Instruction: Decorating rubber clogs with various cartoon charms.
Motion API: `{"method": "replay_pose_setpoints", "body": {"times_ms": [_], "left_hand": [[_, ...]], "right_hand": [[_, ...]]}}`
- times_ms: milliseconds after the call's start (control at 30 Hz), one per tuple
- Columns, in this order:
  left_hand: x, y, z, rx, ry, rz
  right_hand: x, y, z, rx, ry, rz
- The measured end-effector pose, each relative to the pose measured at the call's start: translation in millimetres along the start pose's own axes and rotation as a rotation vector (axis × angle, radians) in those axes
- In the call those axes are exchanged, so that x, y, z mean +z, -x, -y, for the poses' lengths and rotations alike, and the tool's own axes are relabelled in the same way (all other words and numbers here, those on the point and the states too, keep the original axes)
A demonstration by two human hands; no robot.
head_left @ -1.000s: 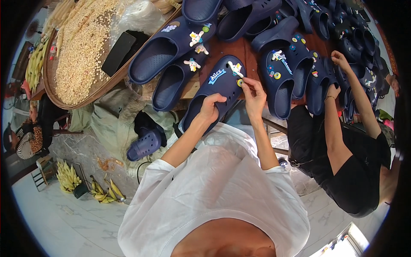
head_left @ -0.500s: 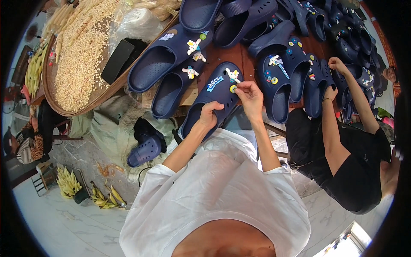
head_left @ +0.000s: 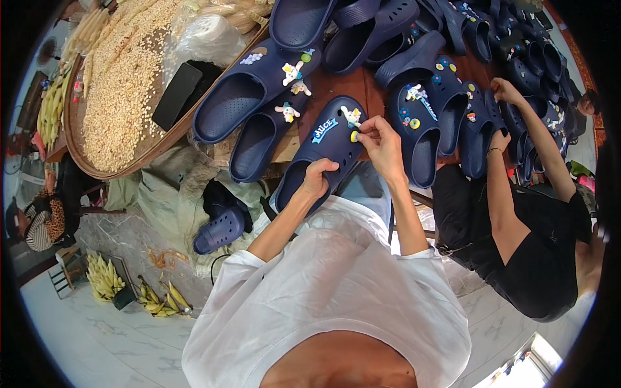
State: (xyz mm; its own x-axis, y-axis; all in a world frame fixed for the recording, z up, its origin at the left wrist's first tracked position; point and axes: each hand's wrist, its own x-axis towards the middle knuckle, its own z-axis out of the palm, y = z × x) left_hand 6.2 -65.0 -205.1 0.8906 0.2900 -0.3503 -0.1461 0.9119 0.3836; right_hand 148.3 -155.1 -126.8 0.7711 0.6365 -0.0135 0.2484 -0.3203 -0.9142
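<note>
Left hand is gripping the heel of a navy clog at the table's near edge; right hand is pinching a yellow charm against its toe.

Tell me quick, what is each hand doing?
Left hand: closed on the heel end of the dark blue clog.
Right hand: fingers pinched on a small yellow charm at the clog's top.

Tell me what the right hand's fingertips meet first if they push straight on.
Probably the small yellow round charm on the navy foam clog; the right hand pinches at it already, though contact is hard to confirm.
</note>
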Motion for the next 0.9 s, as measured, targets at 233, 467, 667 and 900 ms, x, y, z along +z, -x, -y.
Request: {"method": "replay_pose_setpoints", "body": {"times_ms": [233, 467, 667, 900], "left_hand": [[-8, -2, 4, -0.009, 0.008, -0.030], [16, 3, -2, 0.018, 0.039, -0.018], [23, 4, -5, 0.049, 0.053, -0.003], [15, 1, -9, -0.026, 0.022, -0.072]], "right_hand": [[7, -4, 8, -0.170, 0.441, -0.003], [22, 21, 10, -0.187, 0.333, -0.181], [21, 18, -4, -0.233, 0.249, -0.161], [12, 22, -20, -0.307, 0.195, -0.081]]}}
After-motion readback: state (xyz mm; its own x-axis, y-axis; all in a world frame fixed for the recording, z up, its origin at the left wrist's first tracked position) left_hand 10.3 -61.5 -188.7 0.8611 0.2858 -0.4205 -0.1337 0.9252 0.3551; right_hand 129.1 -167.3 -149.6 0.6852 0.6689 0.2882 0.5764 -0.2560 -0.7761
